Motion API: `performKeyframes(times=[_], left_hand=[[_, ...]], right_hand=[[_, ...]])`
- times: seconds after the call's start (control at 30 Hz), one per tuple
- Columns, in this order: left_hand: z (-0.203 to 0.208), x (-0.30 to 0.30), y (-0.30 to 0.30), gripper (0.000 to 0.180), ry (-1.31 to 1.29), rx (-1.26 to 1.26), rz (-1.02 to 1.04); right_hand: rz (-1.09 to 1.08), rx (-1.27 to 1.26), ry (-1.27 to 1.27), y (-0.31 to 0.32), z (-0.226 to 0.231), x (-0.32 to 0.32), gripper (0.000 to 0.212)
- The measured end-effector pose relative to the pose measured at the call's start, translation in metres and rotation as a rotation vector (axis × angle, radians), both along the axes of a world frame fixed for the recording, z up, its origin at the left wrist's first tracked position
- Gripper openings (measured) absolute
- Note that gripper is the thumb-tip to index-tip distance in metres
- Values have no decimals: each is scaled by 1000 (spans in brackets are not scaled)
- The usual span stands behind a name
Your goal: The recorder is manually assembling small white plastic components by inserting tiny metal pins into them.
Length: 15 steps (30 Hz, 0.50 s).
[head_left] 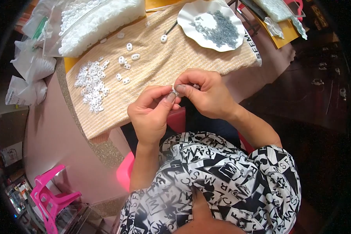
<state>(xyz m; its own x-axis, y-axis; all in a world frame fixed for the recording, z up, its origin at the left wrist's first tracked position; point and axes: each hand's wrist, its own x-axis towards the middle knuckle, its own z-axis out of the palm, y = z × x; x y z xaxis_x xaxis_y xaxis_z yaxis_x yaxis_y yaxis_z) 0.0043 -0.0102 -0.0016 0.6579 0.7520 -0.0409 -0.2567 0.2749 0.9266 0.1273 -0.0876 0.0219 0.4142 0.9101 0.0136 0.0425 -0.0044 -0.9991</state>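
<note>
Pinches a small white piece (175, 92) between thumb and fingertips of the left grip (149, 117), and meets it with the thumb and forefinger of the right grip (210, 95), both closed on it; cannot tell its full form, mostly covered by the fingers. Holds it over the near edge of a beige striped cloth (152, 68) spread on a yellow tabletop (156, 4). Shows, past the knuckles, loose white two-hole pieces (135, 56) scattered across the cloth, with a dense heap of white pieces (93, 84) to their left. Shows farther up a single white piece (163, 38) with a thin dark rod (171, 28) running from it toward a scalloped white plate (186, 29) bearing small dark grey parts (224, 33). Includes, at the upper left, a clear container (54, 43) full of white pieces, near plastic bags (31, 64); lower down, a pink plastic stool (46, 193).
</note>
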Motion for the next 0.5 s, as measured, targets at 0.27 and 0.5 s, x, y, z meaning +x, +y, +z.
performKeyframes(times=[0.27,0.5], left_hand=[[-3,-1,0,10,-49,100,-1],[-12,-1,-1,10,-70,154,34]], right_hand=[[-18,33,-204,1,2,-3,8],[-25,-13,-277,3,-7,-6,7]])
